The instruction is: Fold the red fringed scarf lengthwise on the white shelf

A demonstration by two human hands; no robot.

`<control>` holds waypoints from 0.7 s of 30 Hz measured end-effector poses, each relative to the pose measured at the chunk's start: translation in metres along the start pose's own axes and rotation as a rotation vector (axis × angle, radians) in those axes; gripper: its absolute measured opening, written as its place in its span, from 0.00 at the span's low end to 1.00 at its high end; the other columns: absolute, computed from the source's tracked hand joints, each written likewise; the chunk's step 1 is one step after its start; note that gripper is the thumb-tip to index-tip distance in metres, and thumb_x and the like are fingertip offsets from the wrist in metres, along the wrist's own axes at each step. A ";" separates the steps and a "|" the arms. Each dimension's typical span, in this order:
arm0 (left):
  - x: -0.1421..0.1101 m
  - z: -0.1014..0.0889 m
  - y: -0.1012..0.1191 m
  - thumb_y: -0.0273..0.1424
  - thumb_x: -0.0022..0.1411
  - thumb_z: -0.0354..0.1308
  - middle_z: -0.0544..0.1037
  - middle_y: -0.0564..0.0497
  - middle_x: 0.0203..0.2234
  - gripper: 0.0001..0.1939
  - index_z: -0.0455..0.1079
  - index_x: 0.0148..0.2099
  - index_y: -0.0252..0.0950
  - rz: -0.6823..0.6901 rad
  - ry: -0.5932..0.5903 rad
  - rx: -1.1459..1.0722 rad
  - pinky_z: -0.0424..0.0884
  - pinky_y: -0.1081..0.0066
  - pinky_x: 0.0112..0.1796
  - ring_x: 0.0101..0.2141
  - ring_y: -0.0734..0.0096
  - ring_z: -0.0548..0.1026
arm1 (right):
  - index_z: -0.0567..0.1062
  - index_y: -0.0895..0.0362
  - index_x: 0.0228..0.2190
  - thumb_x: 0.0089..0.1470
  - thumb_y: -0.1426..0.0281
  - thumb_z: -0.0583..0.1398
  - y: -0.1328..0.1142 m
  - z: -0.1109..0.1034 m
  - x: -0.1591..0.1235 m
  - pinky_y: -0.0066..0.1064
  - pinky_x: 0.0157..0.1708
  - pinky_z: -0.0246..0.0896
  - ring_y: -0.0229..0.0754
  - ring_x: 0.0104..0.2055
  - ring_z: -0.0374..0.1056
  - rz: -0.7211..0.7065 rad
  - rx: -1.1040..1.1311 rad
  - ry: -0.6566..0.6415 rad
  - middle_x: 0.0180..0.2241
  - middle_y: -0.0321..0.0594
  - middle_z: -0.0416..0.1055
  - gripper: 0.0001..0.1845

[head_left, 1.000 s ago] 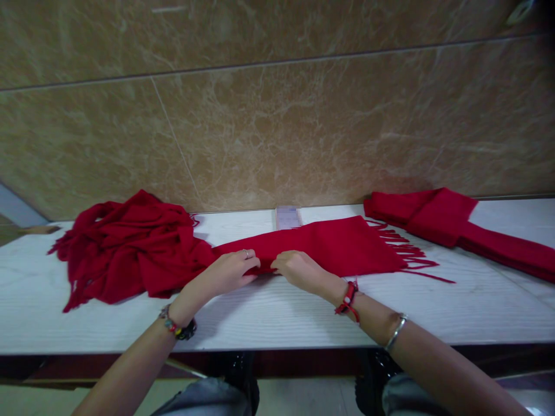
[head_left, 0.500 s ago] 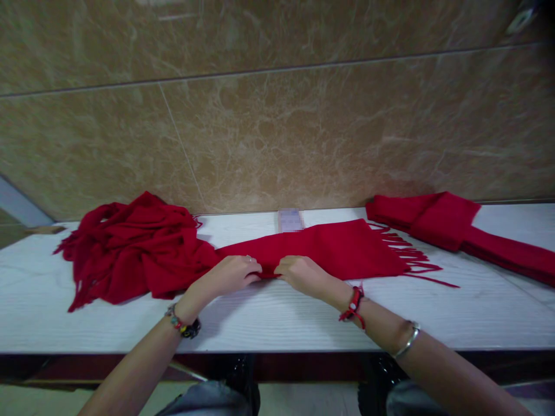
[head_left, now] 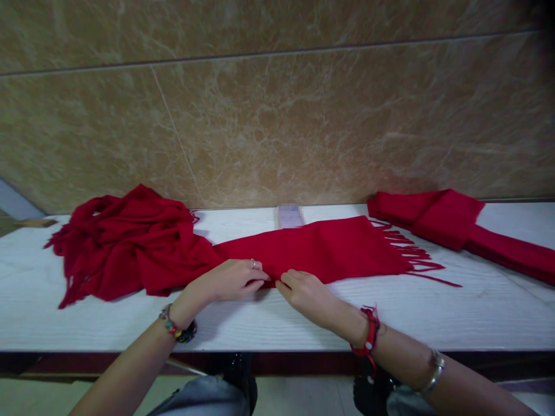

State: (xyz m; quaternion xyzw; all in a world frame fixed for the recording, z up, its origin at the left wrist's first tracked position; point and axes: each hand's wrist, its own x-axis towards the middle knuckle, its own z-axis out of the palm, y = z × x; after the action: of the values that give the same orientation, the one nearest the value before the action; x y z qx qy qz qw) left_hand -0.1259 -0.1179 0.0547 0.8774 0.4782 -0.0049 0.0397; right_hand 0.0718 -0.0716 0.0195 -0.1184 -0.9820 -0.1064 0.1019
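Note:
A red fringed scarf [head_left: 333, 248] lies lengthwise on the white table, its flat fringed end to the right and its left part running into a crumpled red heap [head_left: 130, 248]. My left hand [head_left: 234, 279] is closed at the near edge of the scarf, thumb and fingers pinching the cloth. Close beside it, my right hand [head_left: 306, 292] pinches the same edge, fingertips almost meeting the left ones. Whether the heap and the flat length are one piece of cloth I cannot tell for certain.
A folded red scarf [head_left: 446, 219] lies at the right against the tiled wall [head_left: 277, 127]. Behind the flat scarf is a small pale, blurred card or packet [head_left: 289, 216]. The white table [head_left: 303, 329] ends just in front of my forearms.
Both hands have shifted slightly toward the table's near edge, drawing the scarf's near edge with them. The view has moved a little; the other cloths lie as before.

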 end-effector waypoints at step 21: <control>0.021 0.003 -0.014 0.16 0.53 0.43 0.75 0.35 0.35 0.19 0.69 0.43 0.27 -0.510 -0.072 0.124 0.68 0.62 0.35 0.35 0.59 0.73 | 0.72 0.62 0.32 0.54 0.78 0.55 0.003 0.001 0.000 0.31 0.33 0.58 0.41 0.34 0.62 0.045 0.087 0.025 0.32 0.43 0.69 0.06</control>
State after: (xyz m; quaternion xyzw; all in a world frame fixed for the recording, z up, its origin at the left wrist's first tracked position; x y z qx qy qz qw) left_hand -0.1261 -0.0934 0.0496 0.7286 0.6808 -0.0753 0.0003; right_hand 0.0724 -0.0688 0.0188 -0.1347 -0.9814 -0.0625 0.1218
